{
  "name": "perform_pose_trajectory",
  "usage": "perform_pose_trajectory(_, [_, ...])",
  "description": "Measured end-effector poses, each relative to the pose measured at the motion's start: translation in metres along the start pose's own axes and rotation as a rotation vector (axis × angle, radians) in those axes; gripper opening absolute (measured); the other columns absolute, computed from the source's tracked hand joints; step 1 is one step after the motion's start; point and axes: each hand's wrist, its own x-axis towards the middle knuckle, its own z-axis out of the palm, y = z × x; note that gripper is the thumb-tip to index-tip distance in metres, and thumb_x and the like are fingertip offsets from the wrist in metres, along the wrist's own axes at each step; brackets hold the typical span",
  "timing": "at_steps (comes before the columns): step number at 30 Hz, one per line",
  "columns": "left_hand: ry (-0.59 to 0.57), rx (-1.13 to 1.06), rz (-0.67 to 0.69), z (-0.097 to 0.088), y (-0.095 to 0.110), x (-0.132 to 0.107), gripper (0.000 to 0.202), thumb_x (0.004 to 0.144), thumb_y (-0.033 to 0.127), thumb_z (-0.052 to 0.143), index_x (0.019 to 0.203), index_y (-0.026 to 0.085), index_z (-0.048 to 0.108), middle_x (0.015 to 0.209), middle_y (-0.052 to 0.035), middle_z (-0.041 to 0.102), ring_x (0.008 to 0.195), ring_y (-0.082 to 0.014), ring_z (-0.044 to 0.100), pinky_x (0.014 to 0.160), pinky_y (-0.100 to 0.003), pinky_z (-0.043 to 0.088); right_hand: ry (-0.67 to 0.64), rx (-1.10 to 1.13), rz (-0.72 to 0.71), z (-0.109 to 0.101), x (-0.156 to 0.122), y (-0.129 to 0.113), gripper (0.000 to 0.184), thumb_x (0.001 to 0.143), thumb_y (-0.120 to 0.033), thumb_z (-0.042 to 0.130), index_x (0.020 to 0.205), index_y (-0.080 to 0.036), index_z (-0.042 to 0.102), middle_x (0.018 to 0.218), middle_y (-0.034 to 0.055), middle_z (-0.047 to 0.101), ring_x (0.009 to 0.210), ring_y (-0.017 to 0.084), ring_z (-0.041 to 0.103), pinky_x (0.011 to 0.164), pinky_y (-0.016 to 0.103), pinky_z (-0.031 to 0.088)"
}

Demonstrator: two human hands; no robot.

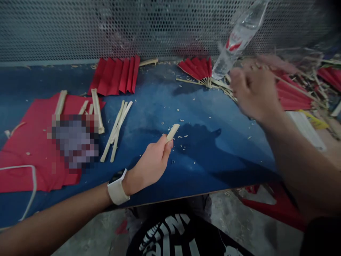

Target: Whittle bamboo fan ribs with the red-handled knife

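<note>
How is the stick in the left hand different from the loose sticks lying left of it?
The held stick is gripped in the left hand; the loose sticks lie on the blue table.
The held stick looks broader; each loose stick is slender.
The hand hides part of the held stick; the loose sticks show both ends.
All are pale.

We count: two hands [149, 161], one held strip [173, 132], one watch [118, 190], one bottle [236, 45], one pleated sheet [114, 77]; right-side fans [293, 96] overlap, no count.
</note>
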Motion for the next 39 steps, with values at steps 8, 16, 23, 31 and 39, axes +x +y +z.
perform_pose_trajectory(8, [0.033, -0.097, -0.015, 0.003, -0.006, 0.001, 0.027, 0.109, 0.039, 0.031, 0.094, 0.022, 0.046, 0.069, 0.0030, 0.048, 0.054, -0.0116, 0.045, 0.053, -0.027, 0.038, -0.309, 0.074, -0.345, 0.044, -0.064, -0.092, 0.065, 0.108, -0.065, 0.024, 0.082, -0.020, 0.063, 0.067, 0.0055, 0.066, 0.055, 0.016, 0.047, 0.058, 0.032, 0.018])
perform_pose_trajectory(16, [0.025, -0.078, -0.049, 0.003, -0.003, -0.001, 0.031, 0.110, 0.043, 0.030, 0.094, 0.022, 0.045, 0.069, 0.0027, 0.048, 0.053, -0.0126, 0.043, 0.052, -0.027, 0.035, -0.382, -0.064, -0.319, 0.040, -0.077, -0.104, 0.064, 0.109, -0.064, 0.029, 0.095, -0.018, 0.072, 0.072, 0.0075, 0.073, 0.058, 0.019, 0.059, 0.057, 0.032, 0.015])
perform_pose_trajectory(23, [0.044, 0.043, -0.050, 0.003, 0.000, -0.003, 0.029, 0.110, 0.041, 0.032, 0.093, 0.022, 0.047, 0.062, 0.0033, 0.051, 0.051, -0.0138, 0.048, 0.052, -0.027, 0.036, -0.485, -0.152, -0.194, 0.030, -0.055, -0.099, 0.067, 0.109, -0.068, 0.028, 0.097, -0.020, 0.073, 0.078, 0.0097, 0.075, 0.062, 0.020, 0.059, 0.059, 0.033, 0.019])
perform_pose_trajectory(31, [0.028, -0.068, -0.069, 0.003, -0.001, -0.007, 0.033, 0.111, 0.047, 0.033, 0.100, 0.020, 0.050, 0.065, 0.0036, 0.050, 0.051, -0.0123, 0.046, 0.050, -0.026, 0.040, -0.070, -0.206, -0.012, 0.017, -0.014, -0.034, 0.058, 0.112, -0.050, 0.029, 0.092, -0.014, 0.071, 0.077, 0.0137, 0.070, 0.061, 0.017, 0.046, 0.065, 0.038, 0.021])
perform_pose_trajectory(39, [0.009, -0.313, -0.126, 0.004, -0.003, -0.002, 0.035, 0.111, 0.050, 0.036, 0.092, 0.022, 0.047, 0.061, 0.0075, 0.039, 0.045, -0.0085, 0.035, 0.041, -0.021, 0.031, -0.363, 0.124, -0.493, 0.052, -0.064, -0.078, 0.071, 0.108, -0.066, 0.017, 0.086, -0.019, 0.066, 0.070, 0.0051, 0.068, 0.057, 0.016, 0.051, 0.057, 0.031, 0.020])
